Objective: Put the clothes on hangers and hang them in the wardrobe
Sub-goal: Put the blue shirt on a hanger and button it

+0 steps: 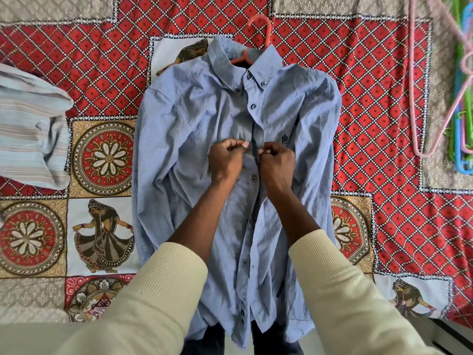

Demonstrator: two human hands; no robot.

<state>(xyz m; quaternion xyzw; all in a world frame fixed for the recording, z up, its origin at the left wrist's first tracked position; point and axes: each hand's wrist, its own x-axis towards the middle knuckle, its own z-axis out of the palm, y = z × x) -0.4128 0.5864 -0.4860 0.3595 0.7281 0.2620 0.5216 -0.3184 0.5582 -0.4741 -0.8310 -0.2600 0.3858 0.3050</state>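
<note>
On the patterned bedspread (384, 98), both hands (226, 158) (277, 162) curl, pinching the blue shirt (204, 111) placket.

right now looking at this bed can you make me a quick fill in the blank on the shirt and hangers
1. The blue shirt lies on a hanger whose colour is ____.
2. Both hands, left and right, pinch the shirt's ____ placket at chest height.
3. The striped shirt lies at the ____ edge of the picture.
4. The spare hangers lie on the bedspread to the shirt's ____.

Missing words: red; front; left; right
</note>
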